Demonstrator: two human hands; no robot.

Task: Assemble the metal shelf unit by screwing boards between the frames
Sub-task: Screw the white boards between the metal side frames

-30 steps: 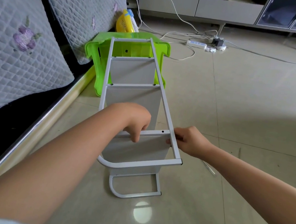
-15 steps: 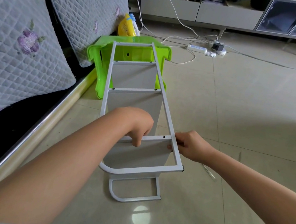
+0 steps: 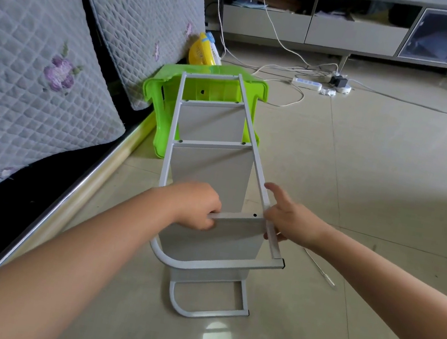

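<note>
Shelf unit (image 3: 211,167) lies on its side on the tiled floor (image 3: 358,189), far end over a green plastic stool (image 3: 208,86); three boards sit between the two frames; left hand (image 3: 196,204) curls over the near board (image 3: 215,235) edge; right hand (image 3: 287,219) grips the upper frame rail (image 3: 253,133), index finger straight along it; thin metal tool (image 3: 318,267) on floor just right; quilted sofa cushions (image 3: 45,55) left; power strip (image 3: 307,83) and cables beyond the stool.

Your left hand (image 3: 196,204) reaches in from 7 o'clock, fingers curled, gripping. Your right hand (image 3: 290,221) comes from 4 o'clock, index finger extended toward 11 o'clock.
</note>
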